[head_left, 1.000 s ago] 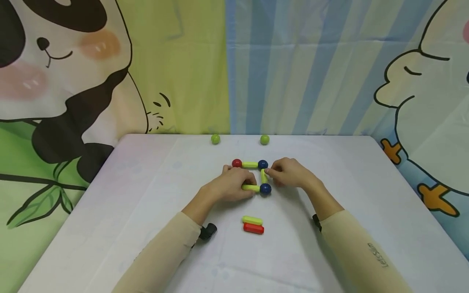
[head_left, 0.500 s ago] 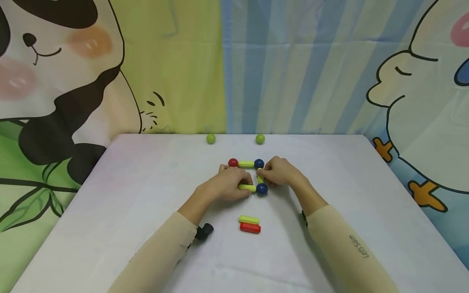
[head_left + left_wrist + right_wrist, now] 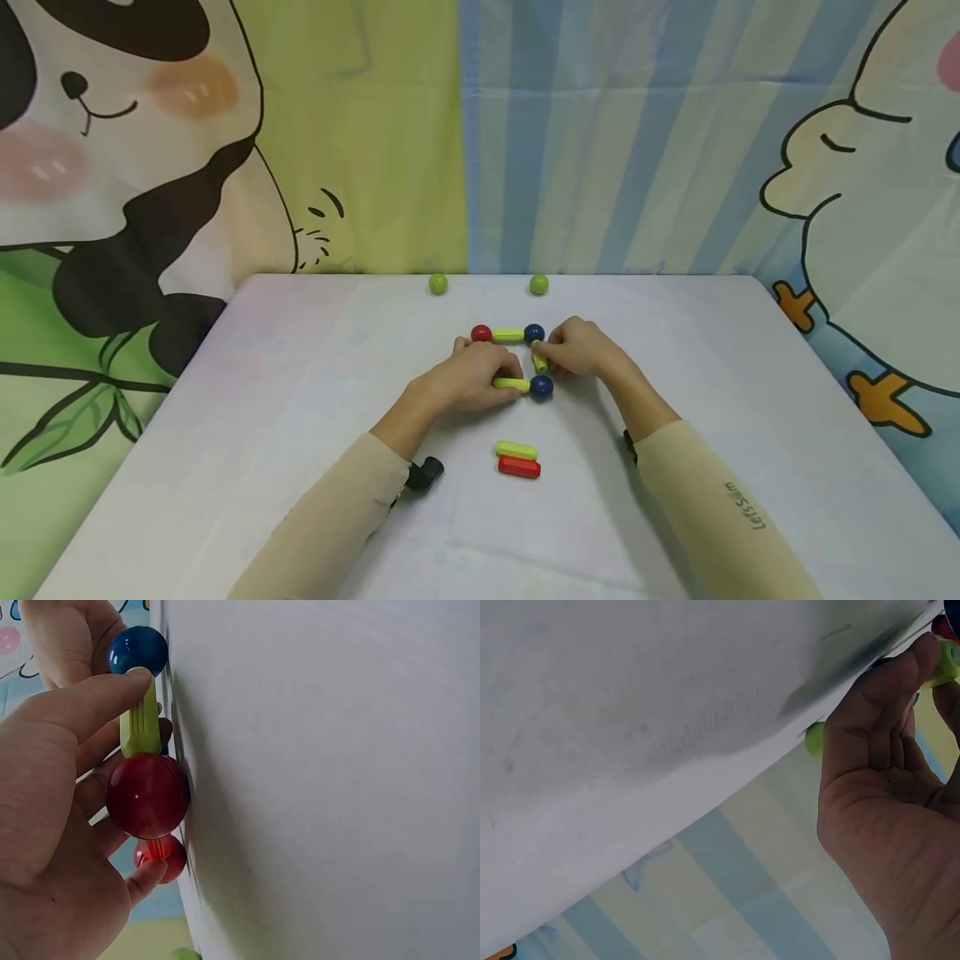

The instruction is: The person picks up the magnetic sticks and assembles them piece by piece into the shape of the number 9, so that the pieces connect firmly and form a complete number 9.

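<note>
Magnetic rods and balls form a partial square frame on the table. My left hand point(image 3: 472, 377) holds its near-left part, with a thumb along the near yellow-green rod point(image 3: 141, 724). That rod joins a blue ball point(image 3: 542, 387) to a red ball point(image 3: 148, 795). Behind it, in the left wrist view, a red rod point(image 3: 156, 847) meets another red ball point(image 3: 482, 334). A far yellow-green rod point(image 3: 508, 335) runs from there to the second blue ball point(image 3: 534, 333). My right hand point(image 3: 581, 348) pinches the tilted right-side yellow-green rod point(image 3: 949, 664), whose end shows in the right wrist view.
Two green balls point(image 3: 438, 284) point(image 3: 539, 285) sit apart near the table's far edge. Closer to me, a loose yellow-green rod point(image 3: 516, 450) lies beside a loose red rod point(image 3: 519, 467). A printed curtain point(image 3: 600, 167) hangs behind the white table point(image 3: 300, 433).
My right hand has shifted slightly left over the right-side yellow-green rod, which now tilts more between the blue balls. My left hand keeps its hold, and the view sways a little.
</note>
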Available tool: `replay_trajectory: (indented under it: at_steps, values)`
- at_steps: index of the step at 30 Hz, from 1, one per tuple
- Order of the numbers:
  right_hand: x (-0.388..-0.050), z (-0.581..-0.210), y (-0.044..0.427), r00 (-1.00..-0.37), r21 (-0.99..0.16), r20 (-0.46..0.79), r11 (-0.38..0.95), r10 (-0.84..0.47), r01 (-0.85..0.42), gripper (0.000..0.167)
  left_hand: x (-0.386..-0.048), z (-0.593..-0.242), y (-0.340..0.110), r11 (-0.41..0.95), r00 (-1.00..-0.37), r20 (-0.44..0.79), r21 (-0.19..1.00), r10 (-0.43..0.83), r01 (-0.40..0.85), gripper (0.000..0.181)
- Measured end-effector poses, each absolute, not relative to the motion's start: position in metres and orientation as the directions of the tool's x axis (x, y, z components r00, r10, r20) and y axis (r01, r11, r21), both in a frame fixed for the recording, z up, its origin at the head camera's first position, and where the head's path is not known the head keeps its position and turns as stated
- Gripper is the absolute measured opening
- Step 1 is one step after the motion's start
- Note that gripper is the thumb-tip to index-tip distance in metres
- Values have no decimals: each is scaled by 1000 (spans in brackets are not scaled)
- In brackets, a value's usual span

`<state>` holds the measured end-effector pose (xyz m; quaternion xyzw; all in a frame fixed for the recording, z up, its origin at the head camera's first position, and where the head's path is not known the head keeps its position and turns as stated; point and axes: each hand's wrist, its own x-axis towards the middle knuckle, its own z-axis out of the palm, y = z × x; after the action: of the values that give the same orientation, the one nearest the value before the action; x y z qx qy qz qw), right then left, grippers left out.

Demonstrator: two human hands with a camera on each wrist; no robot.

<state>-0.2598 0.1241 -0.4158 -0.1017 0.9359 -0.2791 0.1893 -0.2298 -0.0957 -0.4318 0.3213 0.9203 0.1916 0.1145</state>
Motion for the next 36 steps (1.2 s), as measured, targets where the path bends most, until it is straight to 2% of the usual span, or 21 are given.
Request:
replay_trajectory:
  at_steps: [7,22,36]
  values:
    - [-260,-418,122,-900,-598,-300,797,-317,-81,37,-229,-431,-97,715,-770,-71,434,634,548,15]
    - [-260,-418,124,-876,-598,-323,794,-358,-104,37,-229,-429,-99,712,-768,-84,448,635,540,15]
    - [-259,-420,124,-888,-590,-286,796,-359,-131,38,-230,-430,-98,720,-777,-83,448,624,530,19]
